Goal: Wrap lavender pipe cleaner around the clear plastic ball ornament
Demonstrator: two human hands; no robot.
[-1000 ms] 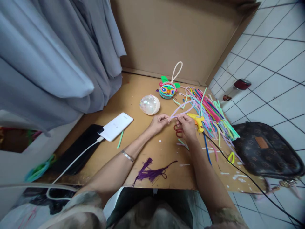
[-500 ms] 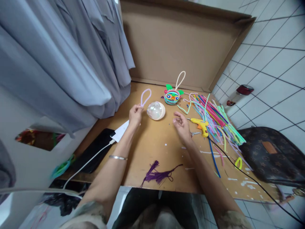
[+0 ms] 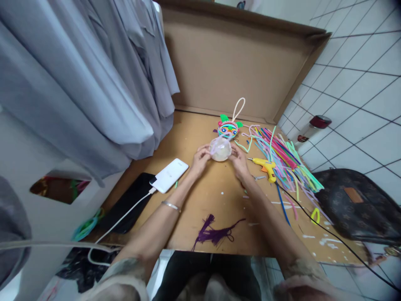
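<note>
A clear plastic ball (image 3: 221,151) with a pale band is between my two hands above the tabletop. My left hand (image 3: 201,159) is closed at the ball's left side, fingers pinching a lilac pipe-cleaner loop (image 3: 214,145) that crosses the front of the ball. Whether those fingers also grip the ball is hard to see. On the other side, my right hand (image 3: 238,161) is closed on the ball's right edge. Just behind stands a finished-looking lion-head ornament (image 3: 227,129) with green ears, blue eyes and a cream hanging loop.
To the right lie a yellow glue gun (image 3: 265,164) and a heap of coloured pipe cleaners (image 3: 282,154), beside a brown bag (image 3: 357,202). Purple tassels (image 3: 214,234) rest near the front edge. A white power bank (image 3: 171,174) with a cable is at left. Cardboard (image 3: 234,62) stands behind.
My left hand has brought the lilac loop rightward to the ball. My right hand, apart from it before, now grips its edge. The ball has shifted right, and the power bank is uncovered.
</note>
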